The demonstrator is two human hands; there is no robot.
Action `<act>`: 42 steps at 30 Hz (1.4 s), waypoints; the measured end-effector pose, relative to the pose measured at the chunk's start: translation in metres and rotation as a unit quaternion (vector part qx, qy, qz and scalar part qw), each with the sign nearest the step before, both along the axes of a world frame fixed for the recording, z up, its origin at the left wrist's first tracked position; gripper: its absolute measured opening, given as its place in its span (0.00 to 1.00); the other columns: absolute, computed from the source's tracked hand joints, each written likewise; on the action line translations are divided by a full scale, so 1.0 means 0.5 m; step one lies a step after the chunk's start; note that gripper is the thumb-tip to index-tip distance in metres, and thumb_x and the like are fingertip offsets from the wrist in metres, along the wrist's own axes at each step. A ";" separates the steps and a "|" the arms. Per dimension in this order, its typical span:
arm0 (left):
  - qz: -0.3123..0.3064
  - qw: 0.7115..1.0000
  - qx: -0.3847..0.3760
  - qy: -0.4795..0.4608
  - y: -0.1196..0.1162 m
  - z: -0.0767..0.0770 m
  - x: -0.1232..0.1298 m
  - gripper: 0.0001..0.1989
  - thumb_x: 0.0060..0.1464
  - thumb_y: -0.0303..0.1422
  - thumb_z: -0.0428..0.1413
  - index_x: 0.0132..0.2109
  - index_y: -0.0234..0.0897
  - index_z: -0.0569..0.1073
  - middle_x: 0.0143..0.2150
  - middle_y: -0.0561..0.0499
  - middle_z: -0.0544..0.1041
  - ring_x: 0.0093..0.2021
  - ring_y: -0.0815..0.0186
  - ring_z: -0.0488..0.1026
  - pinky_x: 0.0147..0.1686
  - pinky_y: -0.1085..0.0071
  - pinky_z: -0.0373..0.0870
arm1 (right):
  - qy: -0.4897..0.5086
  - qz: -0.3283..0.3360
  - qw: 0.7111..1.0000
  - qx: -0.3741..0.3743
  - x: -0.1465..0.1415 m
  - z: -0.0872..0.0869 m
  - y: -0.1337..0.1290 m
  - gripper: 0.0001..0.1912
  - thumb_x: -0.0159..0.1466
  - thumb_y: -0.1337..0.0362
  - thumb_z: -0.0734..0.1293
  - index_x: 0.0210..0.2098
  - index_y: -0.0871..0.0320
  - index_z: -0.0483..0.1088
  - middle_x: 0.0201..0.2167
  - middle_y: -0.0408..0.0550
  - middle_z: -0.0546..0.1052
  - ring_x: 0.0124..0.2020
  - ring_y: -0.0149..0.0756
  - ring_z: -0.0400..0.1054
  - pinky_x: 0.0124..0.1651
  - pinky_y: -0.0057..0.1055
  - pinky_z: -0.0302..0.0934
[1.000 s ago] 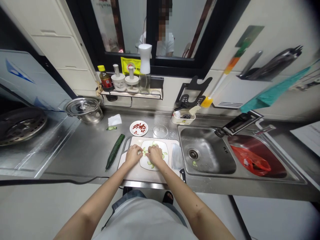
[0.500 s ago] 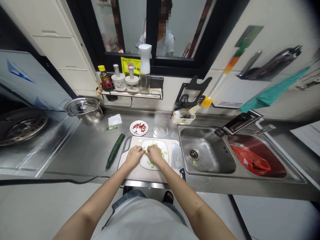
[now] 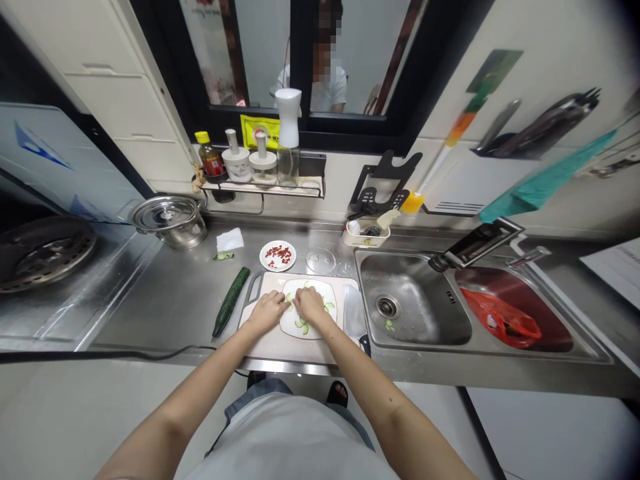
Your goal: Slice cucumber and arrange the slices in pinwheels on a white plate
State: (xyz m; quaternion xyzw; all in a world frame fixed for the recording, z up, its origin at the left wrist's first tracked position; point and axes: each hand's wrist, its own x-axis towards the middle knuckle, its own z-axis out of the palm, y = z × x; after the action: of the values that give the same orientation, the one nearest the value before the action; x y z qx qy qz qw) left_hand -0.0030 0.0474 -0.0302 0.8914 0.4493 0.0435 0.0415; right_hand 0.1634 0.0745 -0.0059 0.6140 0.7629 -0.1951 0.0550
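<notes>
A square white plate [image 3: 321, 328] lies on a pale cutting board [image 3: 295, 353], with thin green-edged cucumber slices [image 3: 302, 326] fanned around it. My left hand [image 3: 269, 311] rests at the plate's left edge, fingers bent and closed at a slice there. Over the plate's middle, my right hand [image 3: 309, 305] has its fingers curled down close to the left fingertips; whatever it pinches is hidden. On the board's right side lies a kitchen knife [image 3: 354, 312], handle toward me. A whole cucumber [image 3: 231, 303] is left of the board.
Behind the board stands a small plate of chopped red pieces [image 3: 278, 256] beside a clear round lid [image 3: 321, 261]. A steel pot [image 3: 173, 220] is at the back left. To the right is a double sink [image 3: 415, 300] with a red plastic bag [image 3: 503, 320]. A person sits beyond the window.
My right hand has shifted very slightly, its fingers a little more curled over the plate. My left hand stays almost in place, and the other things have not moved.
</notes>
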 end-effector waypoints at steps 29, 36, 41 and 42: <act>0.342 0.855 -0.018 -0.390 -0.013 -0.056 0.022 0.13 0.55 0.31 0.51 0.43 0.38 0.78 0.43 0.46 0.77 0.43 0.61 0.73 0.46 0.65 0.70 | 0.192 -0.099 0.970 0.108 0.086 -0.020 -0.067 0.11 0.66 0.63 0.59 0.35 0.58 0.72 0.31 0.47 0.75 0.36 0.35 0.65 0.39 0.27 0.52; 0.399 0.807 0.002 -0.436 0.052 -0.051 0.041 0.14 0.55 0.32 0.51 0.44 0.37 0.78 0.42 0.46 0.78 0.38 0.63 0.74 0.44 0.66 0.70 | 0.243 -0.155 0.951 0.115 0.153 -0.042 -0.121 0.15 0.65 0.61 0.56 0.32 0.59 0.71 0.26 0.46 0.73 0.30 0.34 0.65 0.35 0.27 0.54; 0.471 0.789 -0.002 -0.394 0.133 -0.032 0.030 0.15 0.57 0.33 0.50 0.48 0.39 0.77 0.45 0.45 0.78 0.44 0.61 0.74 0.48 0.66 0.68 | 0.258 -0.176 0.944 0.108 0.172 -0.043 -0.140 0.16 0.64 0.59 0.56 0.30 0.59 0.71 0.26 0.47 0.74 0.28 0.34 0.65 0.33 0.27 0.54; 0.485 0.790 -0.008 -0.375 0.149 -0.025 0.027 0.15 0.57 0.33 0.49 0.48 0.40 0.76 0.46 0.45 0.77 0.45 0.60 0.74 0.49 0.65 0.67 | 0.260 -0.175 0.944 0.106 0.173 -0.042 -0.141 0.16 0.64 0.59 0.56 0.30 0.59 0.71 0.26 0.47 0.74 0.28 0.34 0.65 0.33 0.27 0.54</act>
State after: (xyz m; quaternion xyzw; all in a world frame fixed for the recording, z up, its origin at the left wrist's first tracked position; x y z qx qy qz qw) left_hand 0.0103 0.1218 -0.0428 0.4690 0.7722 0.3858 0.1871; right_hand 0.2501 0.0042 -0.0268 0.6682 0.6471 -0.2727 -0.2458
